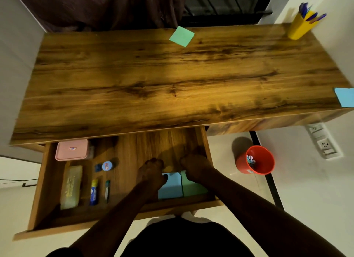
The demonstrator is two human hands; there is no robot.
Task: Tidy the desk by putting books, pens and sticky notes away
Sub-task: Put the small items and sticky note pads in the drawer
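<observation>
My left hand (151, 173) and right hand (195, 166) curl over what looks like a yellow pad (169, 169) near the drawer's (134, 153) front right corner, just behind the blue pad (171, 187) and green pad (193, 187), likely to nest it beside them, though I cannot tell whether they grip it.

Green sticky pad (181, 36) on desk (172, 80) (tilted), blue pad (344, 96) at right edge

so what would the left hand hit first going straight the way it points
Probably nothing: ahead of the left hand lies bare floor of the open wooden drawer, running under the brown wooden desktop. Depth is unclear.
</observation>
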